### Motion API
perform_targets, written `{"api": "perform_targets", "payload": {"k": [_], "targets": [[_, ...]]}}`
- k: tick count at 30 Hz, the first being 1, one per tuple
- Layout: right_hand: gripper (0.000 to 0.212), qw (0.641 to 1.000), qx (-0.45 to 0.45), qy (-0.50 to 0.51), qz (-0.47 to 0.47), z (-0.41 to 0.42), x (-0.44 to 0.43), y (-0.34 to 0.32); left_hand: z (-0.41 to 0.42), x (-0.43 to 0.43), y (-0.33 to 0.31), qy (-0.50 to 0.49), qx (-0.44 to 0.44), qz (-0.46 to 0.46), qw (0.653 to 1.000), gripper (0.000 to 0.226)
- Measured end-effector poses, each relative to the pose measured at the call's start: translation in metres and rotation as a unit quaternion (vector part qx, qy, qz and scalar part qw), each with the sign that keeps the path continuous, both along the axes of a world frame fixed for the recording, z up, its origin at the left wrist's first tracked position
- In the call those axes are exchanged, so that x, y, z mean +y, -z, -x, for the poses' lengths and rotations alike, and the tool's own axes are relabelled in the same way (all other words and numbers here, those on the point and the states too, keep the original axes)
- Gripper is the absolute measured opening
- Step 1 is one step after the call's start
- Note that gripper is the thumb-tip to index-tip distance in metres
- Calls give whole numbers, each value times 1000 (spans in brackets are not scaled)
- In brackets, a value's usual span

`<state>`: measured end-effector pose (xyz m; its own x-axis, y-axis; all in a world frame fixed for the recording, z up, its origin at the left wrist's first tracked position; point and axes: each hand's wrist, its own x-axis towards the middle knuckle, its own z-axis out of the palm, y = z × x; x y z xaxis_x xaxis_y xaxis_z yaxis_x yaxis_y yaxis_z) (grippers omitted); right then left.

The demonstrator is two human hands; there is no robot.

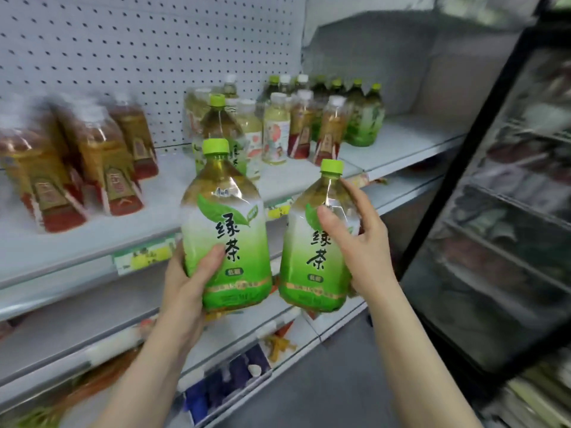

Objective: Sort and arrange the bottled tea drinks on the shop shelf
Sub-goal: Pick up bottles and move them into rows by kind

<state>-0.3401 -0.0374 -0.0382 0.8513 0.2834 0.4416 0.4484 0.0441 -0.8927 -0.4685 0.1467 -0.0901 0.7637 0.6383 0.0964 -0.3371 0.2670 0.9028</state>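
Hands grip two green-tea bottles (one each); roughly twenty shelved.

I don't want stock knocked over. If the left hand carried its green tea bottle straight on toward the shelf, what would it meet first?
Probably the standing green tea bottle on the shelf, directly behind the held bottle in the left hand; depth is unclear.
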Motion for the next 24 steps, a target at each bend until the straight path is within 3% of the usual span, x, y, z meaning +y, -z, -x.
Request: {"api": "perform_targets", "payload": {"k": [4, 6, 12, 18, 24], "targets": [[59, 999, -1, 38, 14, -52, -39, -1, -56, -36, -7, 15, 16, -14, 1000, 112], [63, 998, 1, 61, 13, -79, -51, 1, -83, -47, -11, 25, 15, -18, 999, 118], [55, 996, -10, 82, 17, -165, -67, 2, -176, -60, -17, 29, 2, -32, 999, 115], [57, 996, -36, 80, 23, -266, -62, -22, -270, -54, -44, -3, -65, -23, 998, 114], [56, 997, -50, 56, 3, -359, -50, -49, -330, -46, -63, -65, -75, -34, 994, 90]]}}
